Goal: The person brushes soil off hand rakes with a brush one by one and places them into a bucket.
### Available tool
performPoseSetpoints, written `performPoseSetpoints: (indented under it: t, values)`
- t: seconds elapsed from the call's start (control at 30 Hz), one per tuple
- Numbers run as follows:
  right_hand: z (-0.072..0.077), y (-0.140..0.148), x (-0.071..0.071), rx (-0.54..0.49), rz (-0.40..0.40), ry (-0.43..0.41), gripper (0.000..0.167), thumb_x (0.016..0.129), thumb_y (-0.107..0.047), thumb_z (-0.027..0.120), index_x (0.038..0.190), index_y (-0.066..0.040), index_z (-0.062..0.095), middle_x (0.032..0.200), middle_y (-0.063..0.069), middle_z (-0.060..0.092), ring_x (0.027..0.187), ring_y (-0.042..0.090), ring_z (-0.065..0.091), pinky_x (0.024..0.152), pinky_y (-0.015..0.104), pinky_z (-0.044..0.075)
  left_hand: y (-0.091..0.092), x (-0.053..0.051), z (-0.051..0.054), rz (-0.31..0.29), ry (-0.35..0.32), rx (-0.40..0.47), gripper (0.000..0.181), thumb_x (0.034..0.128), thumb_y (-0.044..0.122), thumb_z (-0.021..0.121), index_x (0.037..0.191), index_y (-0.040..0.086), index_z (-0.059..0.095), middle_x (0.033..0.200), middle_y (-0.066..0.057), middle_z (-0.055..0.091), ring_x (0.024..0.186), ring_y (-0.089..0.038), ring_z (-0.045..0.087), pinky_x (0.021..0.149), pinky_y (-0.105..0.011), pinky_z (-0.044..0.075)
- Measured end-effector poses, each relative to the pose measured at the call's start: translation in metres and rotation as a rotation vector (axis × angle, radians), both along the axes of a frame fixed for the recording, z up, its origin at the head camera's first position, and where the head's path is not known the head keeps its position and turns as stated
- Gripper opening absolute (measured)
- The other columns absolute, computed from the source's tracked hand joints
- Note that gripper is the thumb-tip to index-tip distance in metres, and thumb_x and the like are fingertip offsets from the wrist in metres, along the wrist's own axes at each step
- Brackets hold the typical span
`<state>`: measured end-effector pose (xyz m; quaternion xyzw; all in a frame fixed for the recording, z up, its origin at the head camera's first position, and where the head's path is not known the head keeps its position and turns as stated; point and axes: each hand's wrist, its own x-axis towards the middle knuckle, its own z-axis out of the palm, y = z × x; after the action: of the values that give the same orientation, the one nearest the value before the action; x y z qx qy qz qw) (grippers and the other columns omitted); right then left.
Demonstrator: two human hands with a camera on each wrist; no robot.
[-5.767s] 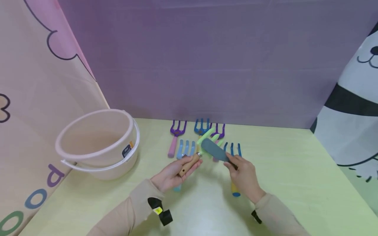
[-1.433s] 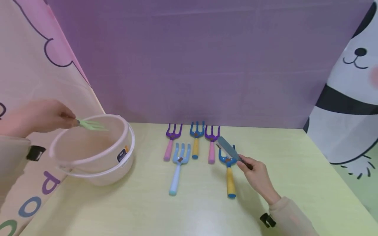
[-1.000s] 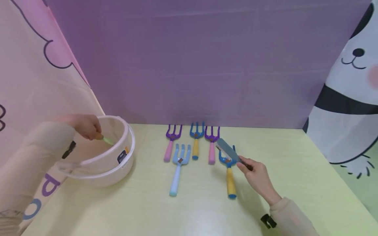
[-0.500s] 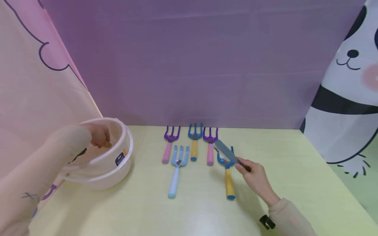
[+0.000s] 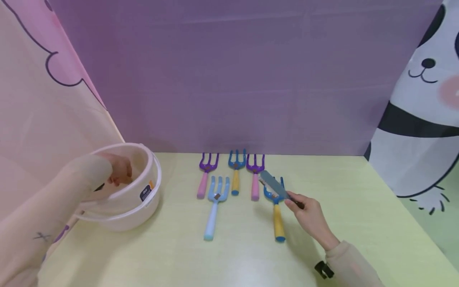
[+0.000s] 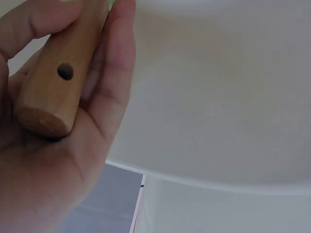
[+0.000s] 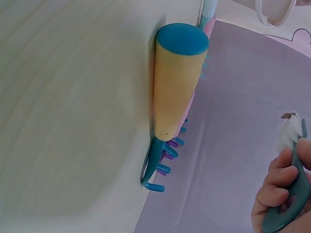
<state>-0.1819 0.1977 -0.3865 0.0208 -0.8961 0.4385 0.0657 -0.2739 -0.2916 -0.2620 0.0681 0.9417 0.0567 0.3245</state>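
Observation:
My left hand (image 5: 120, 169) is down inside the pale bucket (image 5: 118, 207) at the left. In the left wrist view its fingers and thumb hold the wooden handle (image 6: 58, 73) of the green hand fork; the tines are out of sight, save a trace of green at the top edge. My right hand (image 5: 312, 215) grips a teal brush (image 5: 274, 184) by its dark handle end, raised over the table. White bristles (image 7: 290, 131) show on the brush in the right wrist view. Below it lies a blue hand fork with a yellow handle (image 5: 278, 223).
Several hand forks lie on the pale table: a light blue one (image 5: 215, 207), a purple and pink one (image 5: 204, 179), a blue and yellow one (image 5: 236, 175), and another purple and pink one (image 5: 255, 181). A purple backdrop (image 5: 229, 79) stands behind.
My left hand has carried the green hand fork from the table's middle left and down into the bucket; its fingers have just shifted slightly there. My right hand keeps the brush, now nearly still.

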Motion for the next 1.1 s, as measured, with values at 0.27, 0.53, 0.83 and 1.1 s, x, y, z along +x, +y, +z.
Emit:
performPoseSetpoints:
  t: [0.27, 0.53, 0.83, 1.1]
  values:
    - [0.002, 0.0, 0.001, 0.005, 0.015, -0.005, 0.036, 0.091, -0.02, 0.056, 0.121, 0.001, 0.057, 0.078, 0.013, 0.061, 0.055, 0.009, 0.039, 0.046, 0.02, 0.036, 0.009, 0.015, 0.011, 0.11, -0.071, -0.04, 0.026, 0.0692, -0.006, 0.059, 0.091, 0.005, 0.066, 0.067, -0.004, 0.062, 0.054, -0.008, 0.05, 0.047, -0.014, 0.041]
    - [0.0, -0.001, 0.001, 0.008, 0.023, 0.007, 0.035, 0.091, -0.017, 0.056, 0.12, 0.002, 0.057, 0.088, 0.016, 0.064, 0.057, 0.01, 0.041, 0.047, 0.02, 0.037, 0.006, 0.019, 0.013, 0.195, -0.075, 0.016, 0.026, 0.0688, -0.008, 0.057, 0.095, -0.006, 0.059, 0.078, -0.01, 0.056, 0.066, -0.017, 0.053, 0.057, -0.018, 0.048]
    - [0.002, -0.002, 0.001, -0.005, 0.025, -0.02, 0.036, 0.091, -0.017, 0.056, 0.122, 0.002, 0.056, 0.085, 0.016, 0.063, 0.056, 0.01, 0.039, 0.047, 0.02, 0.036, 0.002, 0.014, 0.012, 0.19, -0.035, 0.014, 0.04, 0.0745, 0.008, 0.064, 0.109, -0.008, 0.052, 0.094, -0.019, 0.061, 0.084, -0.03, 0.058, 0.072, -0.034, 0.052]
    - [0.001, -0.001, 0.001, -0.005, 0.026, -0.027, 0.037, 0.091, -0.018, 0.056, 0.123, 0.001, 0.056, 0.084, 0.016, 0.063, 0.056, 0.01, 0.04, 0.047, 0.02, 0.036, -0.004, -0.002, 0.015, 0.026, 0.05, 0.014, 0.033, 0.0781, 0.009, 0.059, 0.103, -0.011, 0.055, 0.09, -0.018, 0.062, 0.077, -0.024, 0.058, 0.067, -0.033, 0.051]
